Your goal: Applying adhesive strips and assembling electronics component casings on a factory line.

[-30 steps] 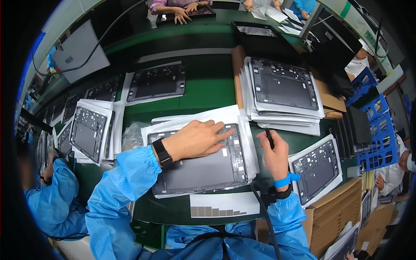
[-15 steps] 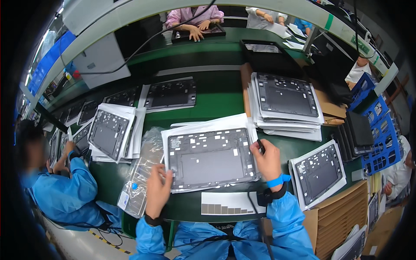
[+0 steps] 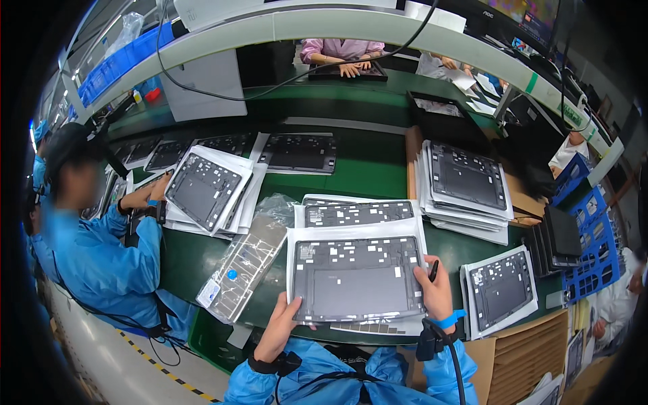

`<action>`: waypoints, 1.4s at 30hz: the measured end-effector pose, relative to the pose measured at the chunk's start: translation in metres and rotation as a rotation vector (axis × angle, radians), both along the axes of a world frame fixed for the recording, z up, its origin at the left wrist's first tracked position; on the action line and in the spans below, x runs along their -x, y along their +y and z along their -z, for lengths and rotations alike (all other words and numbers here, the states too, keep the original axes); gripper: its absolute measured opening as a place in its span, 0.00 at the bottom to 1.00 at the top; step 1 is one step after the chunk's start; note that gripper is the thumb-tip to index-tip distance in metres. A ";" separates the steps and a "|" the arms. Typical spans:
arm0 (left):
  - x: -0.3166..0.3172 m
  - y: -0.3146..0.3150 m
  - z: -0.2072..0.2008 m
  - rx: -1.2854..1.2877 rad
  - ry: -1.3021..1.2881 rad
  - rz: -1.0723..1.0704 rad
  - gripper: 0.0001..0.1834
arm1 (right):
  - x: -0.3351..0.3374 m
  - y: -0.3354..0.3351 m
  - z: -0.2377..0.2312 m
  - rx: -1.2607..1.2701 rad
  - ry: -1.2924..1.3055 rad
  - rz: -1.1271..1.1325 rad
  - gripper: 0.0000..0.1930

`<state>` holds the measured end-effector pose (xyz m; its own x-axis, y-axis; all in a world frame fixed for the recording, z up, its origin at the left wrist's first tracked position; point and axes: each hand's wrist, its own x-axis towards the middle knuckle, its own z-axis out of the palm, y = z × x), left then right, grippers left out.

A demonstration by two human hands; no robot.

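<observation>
Panel on white sheet, at the near edge of worktop; left hand and right hand, nearly closed, grip opposite sides. Lifting seems underway; level support is needed next.

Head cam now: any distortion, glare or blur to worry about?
Head view: fisheye bows the long pale shelf rail, with black corners; head view: bright highlights on the crinkled clear plastic wrapping with a blue dot; head view: the dark grey rectangular panel between the bare left hand and bare right hand is sharp enough to show its small white patches.
</observation>
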<state>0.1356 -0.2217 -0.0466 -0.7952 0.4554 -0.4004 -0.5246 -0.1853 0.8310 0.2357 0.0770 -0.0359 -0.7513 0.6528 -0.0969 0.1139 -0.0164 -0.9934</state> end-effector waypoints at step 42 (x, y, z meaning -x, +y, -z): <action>0.089 0.047 -0.101 0.877 1.567 0.477 0.21 | -0.104 -0.032 0.018 0.205 0.044 0.292 0.09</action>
<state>0.0470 -0.1744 0.0546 -0.5090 0.8185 0.2662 0.8488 0.4260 0.3133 0.3398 0.0446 -0.0537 -0.5427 0.8106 -0.2199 0.0319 -0.2418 -0.9698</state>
